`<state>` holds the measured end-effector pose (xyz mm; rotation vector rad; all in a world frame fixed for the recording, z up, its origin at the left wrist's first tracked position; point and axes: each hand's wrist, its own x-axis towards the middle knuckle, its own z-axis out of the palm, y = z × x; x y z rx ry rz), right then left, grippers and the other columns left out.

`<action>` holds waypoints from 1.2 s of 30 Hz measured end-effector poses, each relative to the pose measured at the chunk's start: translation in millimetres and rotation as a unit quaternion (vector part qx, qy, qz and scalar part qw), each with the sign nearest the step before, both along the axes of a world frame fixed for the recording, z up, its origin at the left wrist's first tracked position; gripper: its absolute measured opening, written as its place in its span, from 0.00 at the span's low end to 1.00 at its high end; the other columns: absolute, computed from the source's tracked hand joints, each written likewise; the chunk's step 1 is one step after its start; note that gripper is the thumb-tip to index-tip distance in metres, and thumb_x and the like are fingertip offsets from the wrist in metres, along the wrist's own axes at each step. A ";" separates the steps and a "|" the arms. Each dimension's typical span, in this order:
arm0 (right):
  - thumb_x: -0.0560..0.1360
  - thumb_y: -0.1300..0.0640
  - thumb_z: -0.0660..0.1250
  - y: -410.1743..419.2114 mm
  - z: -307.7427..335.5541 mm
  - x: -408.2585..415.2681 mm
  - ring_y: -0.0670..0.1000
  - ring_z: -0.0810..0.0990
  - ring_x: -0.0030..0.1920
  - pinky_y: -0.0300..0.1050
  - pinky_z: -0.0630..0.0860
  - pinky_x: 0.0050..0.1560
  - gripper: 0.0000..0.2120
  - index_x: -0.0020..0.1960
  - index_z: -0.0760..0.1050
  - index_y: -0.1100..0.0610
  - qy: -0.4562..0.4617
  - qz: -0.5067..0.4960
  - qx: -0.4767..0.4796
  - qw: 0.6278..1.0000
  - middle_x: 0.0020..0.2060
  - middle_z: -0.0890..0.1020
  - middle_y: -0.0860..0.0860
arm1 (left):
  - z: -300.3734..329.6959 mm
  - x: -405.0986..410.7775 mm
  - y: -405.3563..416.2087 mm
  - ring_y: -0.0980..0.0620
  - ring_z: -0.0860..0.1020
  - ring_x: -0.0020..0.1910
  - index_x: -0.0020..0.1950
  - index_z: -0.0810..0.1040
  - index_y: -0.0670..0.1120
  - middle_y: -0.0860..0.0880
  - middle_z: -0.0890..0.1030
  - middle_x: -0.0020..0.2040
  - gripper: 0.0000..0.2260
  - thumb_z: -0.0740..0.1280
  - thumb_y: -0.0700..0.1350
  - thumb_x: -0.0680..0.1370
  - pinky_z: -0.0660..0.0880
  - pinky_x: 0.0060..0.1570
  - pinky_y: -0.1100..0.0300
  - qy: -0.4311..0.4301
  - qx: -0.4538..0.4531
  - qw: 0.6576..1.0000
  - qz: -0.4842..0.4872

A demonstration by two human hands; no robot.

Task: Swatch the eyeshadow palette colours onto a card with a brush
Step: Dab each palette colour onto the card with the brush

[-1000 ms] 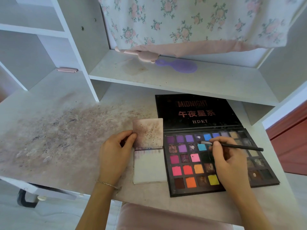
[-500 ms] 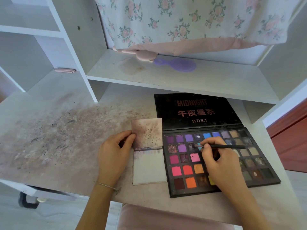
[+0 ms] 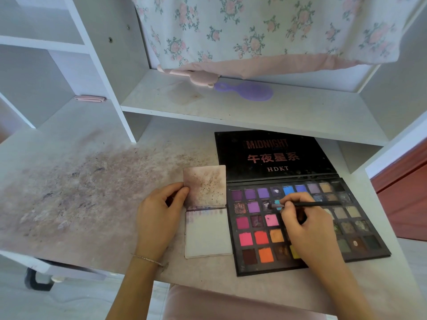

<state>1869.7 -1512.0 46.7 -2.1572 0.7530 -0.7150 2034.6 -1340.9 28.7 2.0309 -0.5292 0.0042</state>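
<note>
- Black slim brush (image 3: 307, 204) is pinched by the right hand (image 3: 309, 232), bristles over the open multicoloured eyeshadow palette (image 3: 300, 225).
- Left hand (image 3: 159, 218) pinches the stained white card (image 3: 205, 211) beside the palette.
- Lid reads "MIDNIGHT", "HDKT".

I count one open black eyeshadow palette (image 3: 272, 155) on my one stained white desk (image 3: 76, 185), and one small white card booklet (image 3: 206, 234) beside it, showing two leaves. I hold one thin black brush (image 3: 307, 204). My two hands are in view, left hand (image 3: 159, 218) and right hand (image 3: 307, 232), with one thin bracelet (image 3: 147, 259). On the shelf lies one purple plastic hairbrush (image 3: 249, 91).
</note>
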 end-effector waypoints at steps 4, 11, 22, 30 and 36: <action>0.74 0.66 0.61 4.5 4.5 2.9 0.47 0.76 0.34 0.31 0.70 0.29 0.15 0.38 0.70 0.46 -0.040 -0.003 0.030 0.999 0.27 0.77 0.51 | -1.0 0.5 0.0 0.53 0.78 0.42 0.49 0.82 0.48 0.59 0.79 0.40 0.06 0.67 0.43 0.74 0.74 0.44 0.60 -0.001 -0.001 1.000 0.000; 0.75 0.60 0.61 47.7 6.8 24.4 0.44 0.76 0.29 0.34 0.72 0.27 0.10 0.41 0.71 0.44 -0.041 0.098 0.141 0.984 0.36 0.79 0.50 | -1.7 1.2 0.0 0.55 0.78 0.42 0.49 0.82 0.49 0.59 0.79 0.40 0.06 0.67 0.44 0.74 0.74 0.44 0.62 -0.002 0.000 1.000 -0.002; 0.73 0.59 0.64 74.8 0.3 50.0 0.41 0.73 0.35 0.32 0.70 0.35 0.12 0.38 0.68 0.43 0.000 0.146 0.110 0.983 0.35 0.80 0.47 | -1.9 1.5 0.2 0.54 0.78 0.41 0.48 0.83 0.49 0.63 0.77 0.38 0.06 0.68 0.44 0.74 0.74 0.43 0.59 -0.022 -0.003 1.000 -0.002; 0.74 0.62 0.64 75.0 1.5 50.9 0.40 0.74 0.37 0.30 0.70 0.36 0.14 0.38 0.67 0.43 0.010 0.155 0.109 0.982 0.35 0.79 0.48 | -1.9 1.6 -0.3 0.51 0.78 0.41 0.48 0.83 0.48 0.61 0.77 0.38 0.06 0.68 0.43 0.74 0.75 0.43 0.54 -0.026 -0.006 1.000 0.000; 0.73 0.62 0.64 75.6 2.1 50.3 0.40 0.72 0.37 0.31 0.69 0.36 0.10 0.39 0.69 0.48 0.026 0.176 0.111 0.978 0.33 0.76 0.47 | -2.4 1.5 0.1 0.52 0.78 0.41 0.48 0.83 0.48 0.57 0.80 0.38 0.06 0.68 0.44 0.74 0.76 0.43 0.53 -0.021 -0.007 1.000 0.000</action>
